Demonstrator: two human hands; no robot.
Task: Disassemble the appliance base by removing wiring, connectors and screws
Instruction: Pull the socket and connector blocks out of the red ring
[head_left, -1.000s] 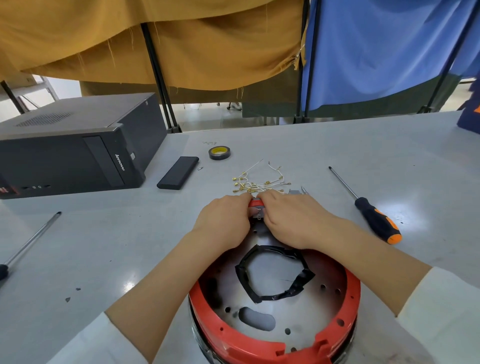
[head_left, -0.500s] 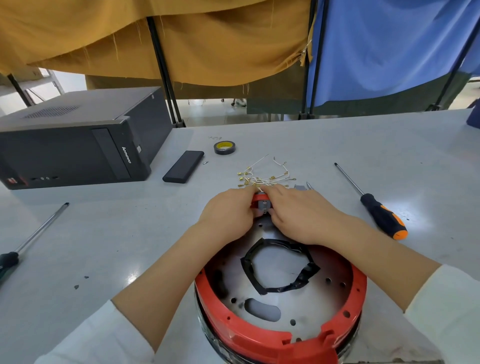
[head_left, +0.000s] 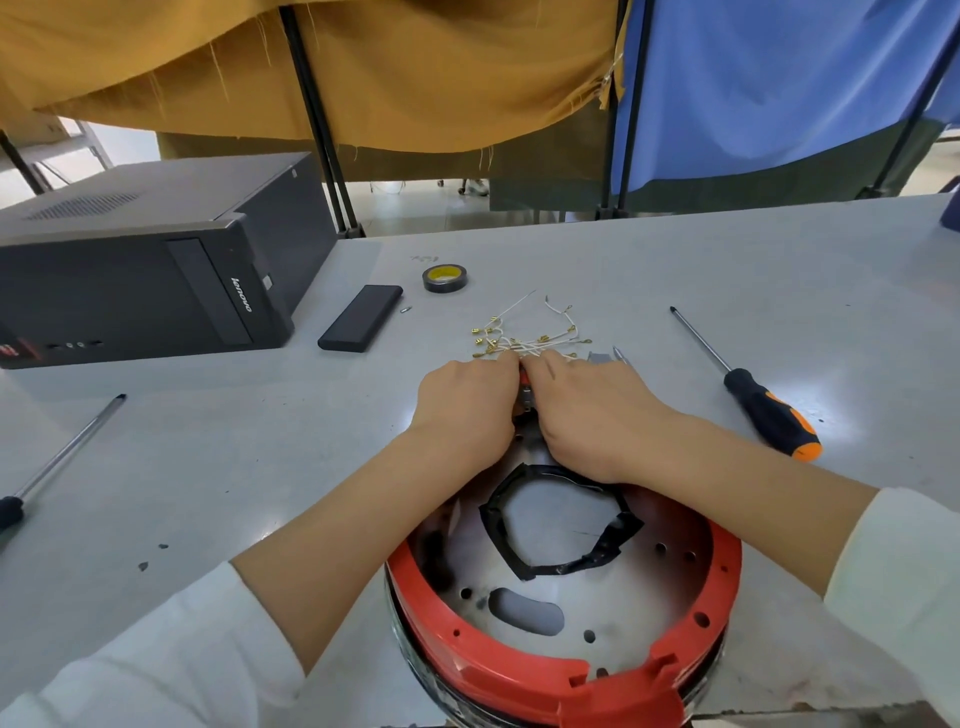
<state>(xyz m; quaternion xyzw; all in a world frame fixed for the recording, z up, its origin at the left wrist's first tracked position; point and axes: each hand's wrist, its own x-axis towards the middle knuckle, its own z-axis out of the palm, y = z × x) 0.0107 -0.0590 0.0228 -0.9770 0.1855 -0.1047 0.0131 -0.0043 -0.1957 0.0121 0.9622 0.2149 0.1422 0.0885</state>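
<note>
Head view: wires (head_left: 524, 338) already lie on the desk (head_left: 675, 270); our hands (head_left: 524, 410) pinch a connector (head_left: 525, 397) on the base (head_left: 566, 670); much remains

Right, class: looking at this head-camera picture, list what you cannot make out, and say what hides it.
- Head view: the part at the far rim of the appliance base, covered by the left hand and right hand; only a red and metal sliver shows.
- Each hand's grip: fingertips hidden.
- The left screwdriver: handle cut off by the left edge.
- The small bit beside the black case: too small to identify.
</note>
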